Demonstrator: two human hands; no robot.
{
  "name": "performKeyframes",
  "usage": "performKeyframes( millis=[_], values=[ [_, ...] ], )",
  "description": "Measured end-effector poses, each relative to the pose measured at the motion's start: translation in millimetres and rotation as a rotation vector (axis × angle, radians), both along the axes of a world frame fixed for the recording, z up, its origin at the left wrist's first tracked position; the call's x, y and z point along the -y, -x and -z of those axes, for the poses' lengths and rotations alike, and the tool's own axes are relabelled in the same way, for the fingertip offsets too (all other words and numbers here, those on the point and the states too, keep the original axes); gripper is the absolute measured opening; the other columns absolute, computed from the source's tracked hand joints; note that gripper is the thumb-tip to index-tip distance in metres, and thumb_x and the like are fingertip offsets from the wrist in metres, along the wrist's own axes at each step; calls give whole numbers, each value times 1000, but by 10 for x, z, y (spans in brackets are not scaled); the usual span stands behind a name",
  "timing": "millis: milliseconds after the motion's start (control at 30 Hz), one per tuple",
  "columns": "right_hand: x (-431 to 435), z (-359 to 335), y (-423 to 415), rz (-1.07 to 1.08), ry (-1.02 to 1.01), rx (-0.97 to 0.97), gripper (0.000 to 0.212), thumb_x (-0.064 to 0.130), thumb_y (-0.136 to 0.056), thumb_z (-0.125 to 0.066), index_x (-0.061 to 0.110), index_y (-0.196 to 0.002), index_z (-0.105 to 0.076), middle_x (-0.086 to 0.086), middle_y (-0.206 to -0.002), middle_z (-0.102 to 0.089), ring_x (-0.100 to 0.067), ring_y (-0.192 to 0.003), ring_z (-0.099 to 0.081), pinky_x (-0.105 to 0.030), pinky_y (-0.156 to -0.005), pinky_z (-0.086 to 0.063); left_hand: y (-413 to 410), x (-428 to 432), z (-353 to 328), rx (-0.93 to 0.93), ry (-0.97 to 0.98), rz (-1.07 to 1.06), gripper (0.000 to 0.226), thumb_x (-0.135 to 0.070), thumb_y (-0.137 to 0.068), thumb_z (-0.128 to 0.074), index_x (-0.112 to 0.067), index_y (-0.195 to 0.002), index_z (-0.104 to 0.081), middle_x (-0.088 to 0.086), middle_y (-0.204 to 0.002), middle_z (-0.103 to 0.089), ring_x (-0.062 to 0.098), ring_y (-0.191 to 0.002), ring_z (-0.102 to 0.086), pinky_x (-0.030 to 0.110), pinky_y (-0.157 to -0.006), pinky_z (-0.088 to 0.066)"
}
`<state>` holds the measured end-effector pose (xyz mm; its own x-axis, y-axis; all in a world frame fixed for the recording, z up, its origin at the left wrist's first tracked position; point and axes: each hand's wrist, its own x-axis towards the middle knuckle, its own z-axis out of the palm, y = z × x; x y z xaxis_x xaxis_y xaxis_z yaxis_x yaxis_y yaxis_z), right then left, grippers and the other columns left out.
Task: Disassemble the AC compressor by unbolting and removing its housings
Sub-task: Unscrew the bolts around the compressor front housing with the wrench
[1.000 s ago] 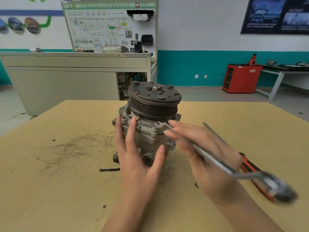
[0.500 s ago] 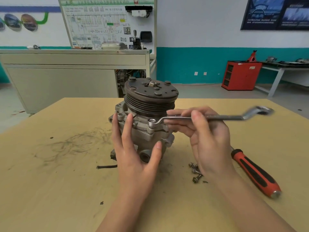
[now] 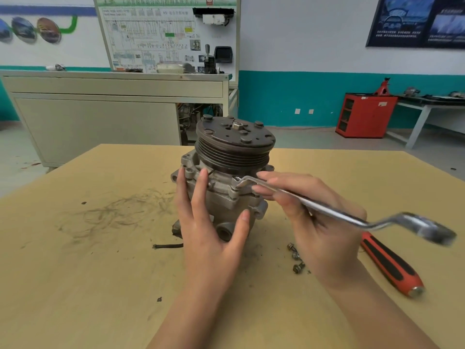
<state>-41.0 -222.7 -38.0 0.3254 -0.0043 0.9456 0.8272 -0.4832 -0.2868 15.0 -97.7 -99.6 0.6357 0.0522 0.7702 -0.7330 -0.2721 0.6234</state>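
Close to you on the table [image 3: 75,273], small bolts [image 3: 297,258] and a red screwdriver [image 3: 392,265] lie by your right hand [image 3: 319,227], which grips the wrench [image 3: 334,214]. Your left hand [image 3: 211,238] presses flat against the compressor [image 3: 226,197], which stands mid-table with its wheel up. The wrench's ring end sits on its top edge.

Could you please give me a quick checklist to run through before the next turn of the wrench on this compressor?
1. Ring of the wrench seated over the bolt: ok.
2. The right hand grips the wrench shaft: ok.
3. The left hand presses the compressor steady: ok.
4. Compressor upright on the table, pulley up: ok.
5. The loose bolts lie together beside the right hand: ok.
6. How loose the bolt is: cannot tell.
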Motion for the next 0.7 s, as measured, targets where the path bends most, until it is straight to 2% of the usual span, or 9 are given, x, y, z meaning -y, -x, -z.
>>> performKeyframes(
  millis=[133, 233, 333, 433, 500, 567, 633, 700],
  values=[
    [-31, 13, 28, 117, 180, 131, 37, 24, -95, -50, -9, -93, -66, -17, -97, -69, -21, -93, -69, -29, -78, -57, -2, 15, 15, -9, 12, 13, 73, -46, -80, -58, -37, -145, -24, -4, -160, -5, 8, -148, -8, 44, -116, -23],
    [-14, 51, 27, 112, 169, 127, 30, 22, -96, -50, -4, -96, -64, -16, -98, -69, -20, -94, -69, -28, -79, -56, 1, 19, 14, -8, 14, 11, 72, -46, -81, -58, -38, -145, -24, -3, -161, -5, 9, -148, -9, 46, -116, -24],
    [-22, 72, -12, -100, -90, -37, 13, 12, -94, -49, 8, -94, -62, -11, -98, -70, -19, -89, -70, -32, -76, -57, 5, 18, 9, -2, 8, 3, 72, -47, -82, -58, -40, -145, -23, -3, -160, -6, 7, -147, -8, 34, -116, -21],
    [32, 27, -127, -402, -486, -331, 17, 8, -94, -41, 4, -89, -56, -12, -95, -71, -26, -83, -71, -29, -71, -57, 18, 23, -1, -10, 0, -7, 73, -47, -81, -57, -41, -145, -22, -5, -160, -6, 4, -147, -7, 18, -115, -15],
    [77, -16, -200, -555, -735, -571, 22, 7, -97, -37, 3, -88, -57, -14, -87, -72, -26, -79, -71, -25, -66, -56, 23, 24, -6, -22, -1, -5, 74, -48, -81, -57, -42, -145, -21, -7, -160, -5, 3, -147, -6, 20, -114, -15],
    [110, -33, -231, -638, -870, -702, 28, 8, -97, -36, 3, -84, -60, -17, -83, -72, -23, -75, -71, -22, -62, -55, 20, 20, -1, -29, -7, -4, 75, -48, -81, -57, -42, -145, -19, -9, -160, -4, 5, -147, -6, 27, -114, -17],
    [127, -38, -223, -627, -856, -629, 34, 11, -98, -38, 7, -79, -67, -17, -87, -72, -22, -75, -72, -21, -62, -55, 14, 11, 7, -27, -7, 0, 75, -48, -81, -57, -43, -145, -18, -12, -159, -3, 6, -147, -6, 33, -115, -19],
    [132, -57, -158, -421, -671, -408, 31, 21, -98, -43, 11, -84, -68, -11, -89, -73, -23, -78, -72, -24, -66, -56, 14, 6, 7, -32, -3, -3, 76, -49, -80, -57, -45, -145, -18, -16, -158, -3, 4, -147, -5, 32, -114, -19]
  ],
)
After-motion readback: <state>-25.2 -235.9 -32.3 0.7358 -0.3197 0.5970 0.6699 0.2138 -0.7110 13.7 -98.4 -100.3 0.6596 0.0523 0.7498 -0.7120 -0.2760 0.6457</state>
